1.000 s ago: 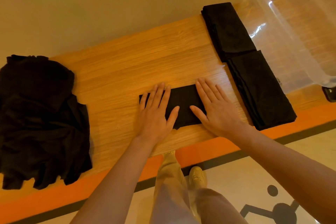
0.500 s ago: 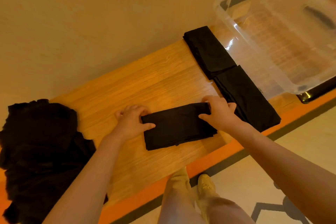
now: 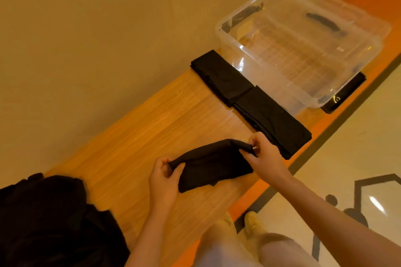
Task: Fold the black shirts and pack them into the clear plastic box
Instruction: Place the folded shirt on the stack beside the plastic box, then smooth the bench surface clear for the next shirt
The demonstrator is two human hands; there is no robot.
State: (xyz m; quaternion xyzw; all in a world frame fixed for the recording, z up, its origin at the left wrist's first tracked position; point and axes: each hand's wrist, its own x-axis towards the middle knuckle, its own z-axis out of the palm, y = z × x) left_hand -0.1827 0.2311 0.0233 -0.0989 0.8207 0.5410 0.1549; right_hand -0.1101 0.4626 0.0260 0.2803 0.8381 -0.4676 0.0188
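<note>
Unfolded shirt pile [image 3: 50,221] cut off by left and bottom edges, full extent unknown. Fingertips of left hand [image 3: 163,176] and right hand [image 3: 263,151] tucked behind ends of folded shirt [image 3: 213,166], can't see exact grip. Small glint at right hand, too small to tell. Dark flat item [image 3: 345,93] mostly hidden under clear box [image 3: 303,47], can't identify. Desk [image 3: 152,128] cut off lower left; legs and shoe blurred

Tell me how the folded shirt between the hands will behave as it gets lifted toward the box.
The folded shirt is probably floppy: pinched at both ends by the left hand and right hand, its lower layers already hang loose. It looks light. Carried this way, the fold may well open before it reaches the clear box.
</note>
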